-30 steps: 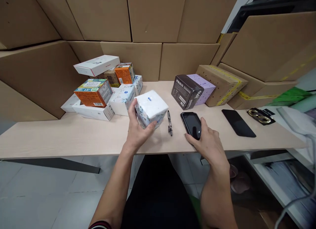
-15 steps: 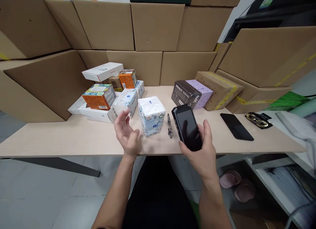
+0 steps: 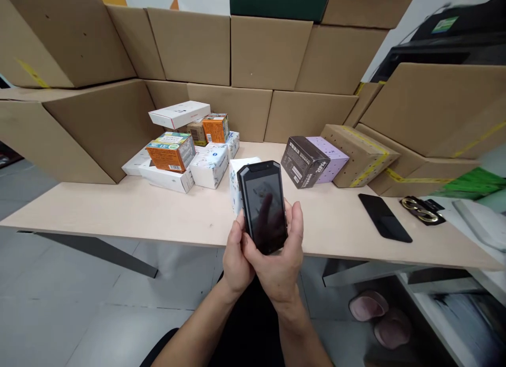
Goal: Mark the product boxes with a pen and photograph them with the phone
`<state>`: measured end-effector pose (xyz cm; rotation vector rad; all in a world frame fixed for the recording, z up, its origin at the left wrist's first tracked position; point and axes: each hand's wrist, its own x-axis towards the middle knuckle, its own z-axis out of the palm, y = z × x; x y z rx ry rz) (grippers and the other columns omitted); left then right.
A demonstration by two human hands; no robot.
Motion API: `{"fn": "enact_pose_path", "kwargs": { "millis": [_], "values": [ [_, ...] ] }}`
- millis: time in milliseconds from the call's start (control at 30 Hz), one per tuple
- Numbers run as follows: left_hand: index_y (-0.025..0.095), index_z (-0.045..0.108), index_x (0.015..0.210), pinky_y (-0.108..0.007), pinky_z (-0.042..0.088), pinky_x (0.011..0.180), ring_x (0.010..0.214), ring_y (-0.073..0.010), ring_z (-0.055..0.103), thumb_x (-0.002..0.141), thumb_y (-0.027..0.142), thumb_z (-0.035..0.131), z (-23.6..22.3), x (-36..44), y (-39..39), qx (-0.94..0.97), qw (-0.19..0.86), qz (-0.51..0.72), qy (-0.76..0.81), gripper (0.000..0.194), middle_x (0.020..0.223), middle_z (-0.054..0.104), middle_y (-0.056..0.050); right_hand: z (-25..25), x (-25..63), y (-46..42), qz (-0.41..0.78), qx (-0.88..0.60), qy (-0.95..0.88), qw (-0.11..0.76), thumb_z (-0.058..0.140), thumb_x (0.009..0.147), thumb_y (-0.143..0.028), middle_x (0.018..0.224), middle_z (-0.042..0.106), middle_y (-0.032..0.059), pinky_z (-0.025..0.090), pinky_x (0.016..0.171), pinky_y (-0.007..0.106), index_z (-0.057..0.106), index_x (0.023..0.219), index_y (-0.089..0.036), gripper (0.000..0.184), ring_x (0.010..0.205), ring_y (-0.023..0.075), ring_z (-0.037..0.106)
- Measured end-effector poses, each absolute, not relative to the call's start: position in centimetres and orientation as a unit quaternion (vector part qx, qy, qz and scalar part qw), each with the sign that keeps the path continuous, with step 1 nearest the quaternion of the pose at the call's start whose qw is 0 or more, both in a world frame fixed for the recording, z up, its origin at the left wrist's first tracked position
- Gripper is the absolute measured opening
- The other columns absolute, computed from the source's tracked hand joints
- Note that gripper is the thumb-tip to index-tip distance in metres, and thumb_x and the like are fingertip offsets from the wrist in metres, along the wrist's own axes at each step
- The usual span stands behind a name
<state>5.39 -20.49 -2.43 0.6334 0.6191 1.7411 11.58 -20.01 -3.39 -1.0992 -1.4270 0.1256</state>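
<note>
Both hands, left hand [image 3: 234,253] and right hand [image 3: 282,261], close their grip on the black handset [image 3: 263,206] above the bench [image 3: 118,211] edge; keeping its screen tilted up and steady seems wise.

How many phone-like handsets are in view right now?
2. A rugged black handset is held upright in the left hand and right hand; a flat black phone lies on the table's right. Others may be hidden.

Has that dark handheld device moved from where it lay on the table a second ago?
Yes. The handheld device is lifted off the table and held by both hands, in front of the white patterned box.
</note>
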Motion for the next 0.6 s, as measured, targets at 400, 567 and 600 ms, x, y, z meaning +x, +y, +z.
{"fn": "enact_pose_path", "kwargs": {
  "millis": [400,567,600],
  "values": [
    [0.012,0.071,0.122,-0.047,0.045,0.116,0.127,-0.0321,0.064,0.098,0.041,0.041,1.6,2.9,-19.0,0.149,0.695,0.672,0.206,0.047,0.118,0.077,-0.011,-3.7,11.3,-20.1,-0.047,-0.476,-0.664,0.575,0.078,0.080,-0.034,0.146,0.056,0.0210,0.056,0.104,0.053,0.021,0.162,-0.018,0.102,0.134,0.0340,0.059],
    [0.012,0.071,0.122,-0.045,0.048,0.113,0.121,-0.0303,0.068,0.099,0.037,0.038,2.4,3.1,-18.5,0.121,0.706,0.667,0.203,0.047,0.114,0.077,-0.011,-2.8,11.4,-20.1,-0.047,-0.484,-0.668,0.563,0.078,0.080,-0.034,0.148,0.054,0.0216,0.054,0.105,0.053,0.019,0.163,-0.019,0.102,0.136,0.0340,0.057],
    [0.012,0.070,0.122,-0.044,0.048,0.112,0.120,-0.0301,0.069,0.099,0.037,0.038,2.6,3.2,-18.4,0.117,0.709,0.665,0.203,0.047,0.114,0.078,-0.011,-2.6,11.4,-20.1,-0.045,-0.488,-0.668,0.560,0.078,0.080,-0.034,0.148,0.054,0.0218,0.055,0.105,0.053,0.019,0.163,-0.019,0.103,0.136,0.0341,0.057]
  ]
}}
